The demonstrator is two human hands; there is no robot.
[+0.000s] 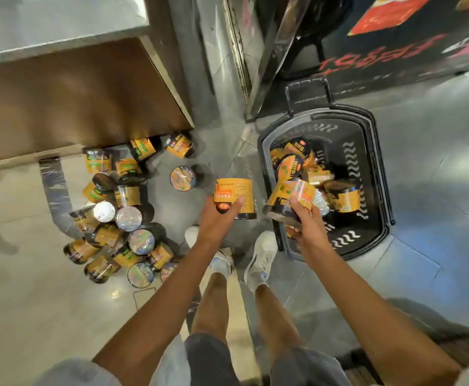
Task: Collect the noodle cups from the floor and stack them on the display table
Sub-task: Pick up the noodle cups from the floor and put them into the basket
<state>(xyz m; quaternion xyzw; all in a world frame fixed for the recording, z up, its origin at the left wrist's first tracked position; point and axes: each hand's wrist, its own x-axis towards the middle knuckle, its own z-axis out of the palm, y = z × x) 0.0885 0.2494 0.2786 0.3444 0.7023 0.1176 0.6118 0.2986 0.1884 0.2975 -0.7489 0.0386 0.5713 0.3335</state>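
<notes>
My left hand (219, 218) grips an orange and black noodle cup (234, 195), held upright above the floor between the pile and the basket. My right hand (306, 221) holds a second noodle cup (289, 197), tilted, over the near-left rim of the black shopping basket (378, 174). Several more cups (336, 195) lie inside the basket. A pile of many noodle cups (122, 215) lies scattered on the floor to the left, some on their sides, some with foil lids up. The display table (60, 20) with a grey top stands at the upper left.
The table's brown side panel (74, 96) reaches down to the floor by the pile. A metal frame (272, 57) and a dark printed display box (395, 45) stand behind the basket. My feet in white sneakers (261, 257) are between pile and basket.
</notes>
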